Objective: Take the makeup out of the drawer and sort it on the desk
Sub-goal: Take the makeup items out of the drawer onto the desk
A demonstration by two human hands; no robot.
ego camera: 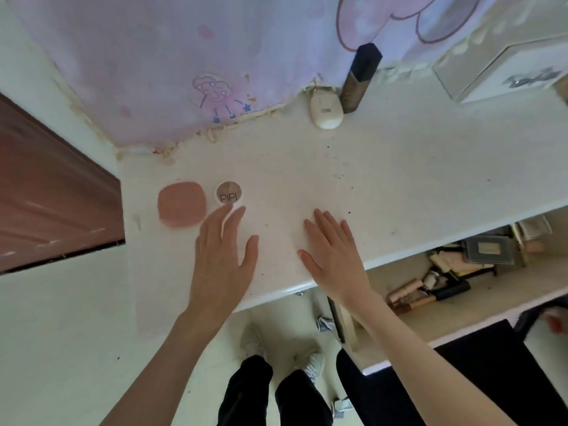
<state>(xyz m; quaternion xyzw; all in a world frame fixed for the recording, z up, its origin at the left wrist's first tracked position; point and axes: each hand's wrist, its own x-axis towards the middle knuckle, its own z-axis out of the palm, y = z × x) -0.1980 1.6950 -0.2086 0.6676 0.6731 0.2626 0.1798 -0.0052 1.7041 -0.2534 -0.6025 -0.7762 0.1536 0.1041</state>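
On the white desk (384, 179) a pink rounded-square compact (181, 205) lies at the left, with a small round compact marked PIPI (229, 192) just right of it. My left hand (224, 256) hovers flat and empty, fingertips close below the round compact. My right hand (335, 253) is spread flat over the desk's front part, empty too. The open drawer (455, 315) at the lower right holds several makeup items: tubes, a dark bottle (451, 292) and a grey palette (488, 250).
A dark tall foundation bottle (359, 79) and a white oval case (325, 110) stand at the back against a pink cartoon-print curtain. A white box (504, 69) sits at the back right. A brown door (46, 192) is at the left. My legs and shoes are below.
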